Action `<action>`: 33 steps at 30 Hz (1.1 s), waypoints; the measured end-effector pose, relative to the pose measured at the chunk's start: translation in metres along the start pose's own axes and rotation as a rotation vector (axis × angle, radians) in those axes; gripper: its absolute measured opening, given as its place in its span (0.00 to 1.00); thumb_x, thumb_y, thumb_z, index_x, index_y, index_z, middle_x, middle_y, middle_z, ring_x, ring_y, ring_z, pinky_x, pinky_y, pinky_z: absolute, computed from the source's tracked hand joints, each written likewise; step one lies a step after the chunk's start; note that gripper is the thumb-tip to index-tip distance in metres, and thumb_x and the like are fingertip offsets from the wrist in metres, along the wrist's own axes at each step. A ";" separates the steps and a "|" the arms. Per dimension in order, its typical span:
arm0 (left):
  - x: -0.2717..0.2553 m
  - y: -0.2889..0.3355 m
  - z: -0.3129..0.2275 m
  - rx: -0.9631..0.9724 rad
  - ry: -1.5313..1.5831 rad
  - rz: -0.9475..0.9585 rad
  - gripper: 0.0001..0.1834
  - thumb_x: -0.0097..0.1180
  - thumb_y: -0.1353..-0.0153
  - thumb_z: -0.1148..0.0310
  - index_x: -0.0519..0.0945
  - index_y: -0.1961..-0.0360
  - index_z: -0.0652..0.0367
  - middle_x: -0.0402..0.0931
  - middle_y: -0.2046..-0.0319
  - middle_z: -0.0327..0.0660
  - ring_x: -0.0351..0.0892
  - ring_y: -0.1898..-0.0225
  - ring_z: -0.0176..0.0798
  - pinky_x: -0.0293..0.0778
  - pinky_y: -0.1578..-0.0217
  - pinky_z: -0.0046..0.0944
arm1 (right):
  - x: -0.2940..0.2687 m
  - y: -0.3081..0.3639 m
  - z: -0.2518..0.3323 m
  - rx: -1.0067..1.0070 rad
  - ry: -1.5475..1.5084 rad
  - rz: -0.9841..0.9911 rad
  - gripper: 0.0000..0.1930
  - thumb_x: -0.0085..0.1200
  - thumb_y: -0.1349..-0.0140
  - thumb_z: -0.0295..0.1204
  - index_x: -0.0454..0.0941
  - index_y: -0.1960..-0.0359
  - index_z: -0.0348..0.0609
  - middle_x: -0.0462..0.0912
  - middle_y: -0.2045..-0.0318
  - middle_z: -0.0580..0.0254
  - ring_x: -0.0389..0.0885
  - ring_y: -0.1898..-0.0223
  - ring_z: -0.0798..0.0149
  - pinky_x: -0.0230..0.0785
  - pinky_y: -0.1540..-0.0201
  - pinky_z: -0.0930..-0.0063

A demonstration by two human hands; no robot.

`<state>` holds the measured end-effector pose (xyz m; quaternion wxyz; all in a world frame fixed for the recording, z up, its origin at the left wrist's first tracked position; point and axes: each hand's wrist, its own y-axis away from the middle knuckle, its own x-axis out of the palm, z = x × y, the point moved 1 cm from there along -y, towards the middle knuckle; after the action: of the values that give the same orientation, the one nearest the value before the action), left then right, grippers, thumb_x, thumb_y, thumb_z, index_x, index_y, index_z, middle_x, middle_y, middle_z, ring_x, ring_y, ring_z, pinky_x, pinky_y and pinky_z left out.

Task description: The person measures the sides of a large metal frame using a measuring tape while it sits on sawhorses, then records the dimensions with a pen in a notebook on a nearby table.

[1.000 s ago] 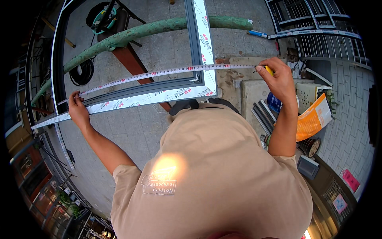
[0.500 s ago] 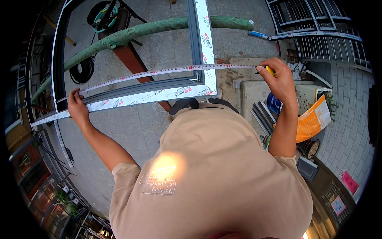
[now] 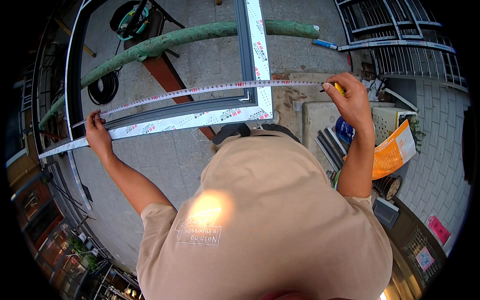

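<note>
A pale tape measure [image 3: 210, 89] is stretched across a dark grey window frame [image 3: 185, 109] faced with white printed film. At its right end, beyond the frame's corner, my right hand [image 3: 348, 97] grips the yellow and black case, mostly covered by the fingers. My left hand [image 3: 98, 132] is at the frame's near left part, its fingers closed on the blade near its left end. The blade runs above the near bar and over the right bar. What the left thumb presses on is partly hidden.
Beneath the frame lies a green pole [image 3: 200, 34], with a reddish-brown beam [image 3: 167, 80] and a coiled black hose [image 3: 104, 89]. To the right are an orange and white bag [image 3: 395, 152], a blue can [image 3: 345, 130] and grey metal strips [image 3: 330, 145]. Metal railings [image 3: 400, 40] stand far right.
</note>
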<state>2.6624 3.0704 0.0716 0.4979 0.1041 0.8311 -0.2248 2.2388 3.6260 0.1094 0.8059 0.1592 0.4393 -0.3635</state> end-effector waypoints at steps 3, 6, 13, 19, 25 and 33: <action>0.001 0.000 0.001 -0.008 0.009 -0.007 0.12 0.53 0.22 0.65 0.87 0.48 0.54 0.81 0.72 0.38 0.80 0.68 0.34 0.76 0.62 0.39 | 0.000 0.000 0.000 0.000 -0.002 -0.003 0.14 0.68 0.35 0.38 0.87 0.63 0.37 0.85 0.68 0.51 0.84 0.63 0.48 0.74 0.58 0.59; 0.000 0.000 0.001 -0.023 0.010 -0.008 0.12 0.53 0.22 0.65 0.87 0.48 0.53 0.82 0.71 0.38 0.82 0.67 0.35 0.77 0.61 0.40 | 0.000 0.000 0.001 0.007 -0.007 -0.001 0.14 0.69 0.35 0.38 0.87 0.63 0.37 0.84 0.68 0.51 0.84 0.64 0.48 0.74 0.59 0.59; 0.000 0.001 -0.001 -0.028 0.025 0.001 0.12 0.52 0.21 0.65 0.86 0.47 0.54 0.80 0.72 0.36 0.77 0.68 0.30 0.73 0.63 0.36 | 0.000 0.001 0.000 -0.002 -0.002 -0.006 0.14 0.69 0.35 0.38 0.87 0.64 0.38 0.84 0.68 0.51 0.83 0.64 0.48 0.74 0.59 0.58; 0.000 0.000 -0.002 -0.033 0.004 -0.008 0.12 0.53 0.22 0.65 0.87 0.48 0.53 0.83 0.71 0.38 0.82 0.67 0.35 0.77 0.61 0.40 | 0.000 0.001 0.001 -0.005 0.002 -0.004 0.14 0.68 0.35 0.38 0.87 0.63 0.38 0.85 0.68 0.51 0.83 0.63 0.48 0.74 0.58 0.58; 0.000 0.000 0.000 -0.031 0.004 -0.004 0.12 0.53 0.22 0.65 0.87 0.49 0.53 0.83 0.71 0.39 0.82 0.67 0.35 0.77 0.62 0.40 | -0.001 0.000 0.001 -0.007 0.003 -0.002 0.13 0.69 0.35 0.38 0.87 0.63 0.38 0.85 0.67 0.51 0.84 0.62 0.48 0.75 0.58 0.58; 0.000 -0.001 0.004 -0.014 0.033 0.008 0.12 0.53 0.22 0.66 0.87 0.48 0.54 0.82 0.71 0.38 0.81 0.67 0.33 0.76 0.61 0.39 | 0.007 -0.005 0.011 -0.035 -0.034 0.026 0.13 0.68 0.35 0.37 0.88 0.63 0.37 0.87 0.65 0.52 0.85 0.60 0.48 0.75 0.55 0.58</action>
<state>2.6646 3.0676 0.0705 0.4856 0.1075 0.8404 -0.2155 2.2441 3.6135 0.1099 0.8206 0.1448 0.4299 -0.3477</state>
